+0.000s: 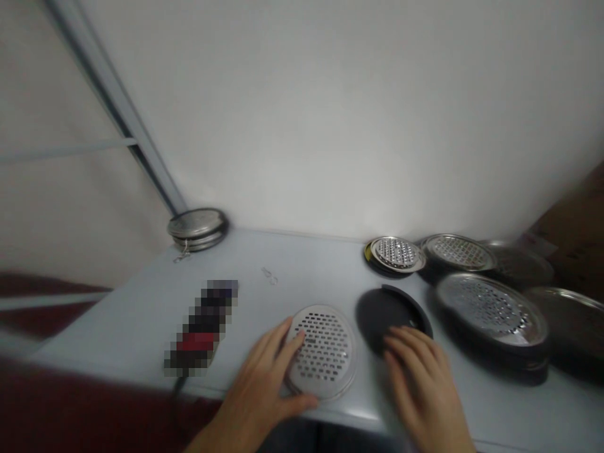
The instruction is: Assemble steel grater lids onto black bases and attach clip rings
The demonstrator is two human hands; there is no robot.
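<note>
My left hand [264, 377] curls round the left side of a round metal grater [323, 346] with rows of slots. The thumb lies at its near edge, the fingers on its left rim. The grater rests flat near the table's front edge. To its right is a shallow black round dish [391, 314] with a raised rim on the right. At the dish's near edge is my right hand [419, 377], thumb and fingertips close together on the edge. The right hand covers part of the dish, and both are slightly blurred.
Several round graters on dark bases stand on the right, among them a large grater [493, 311] and a small grater [396, 253]. Stacked round metal pieces [198, 226] sit at the back left. A pixelated object [201, 330] lies on the white table [141, 302]. A wall [330, 126] rises behind.
</note>
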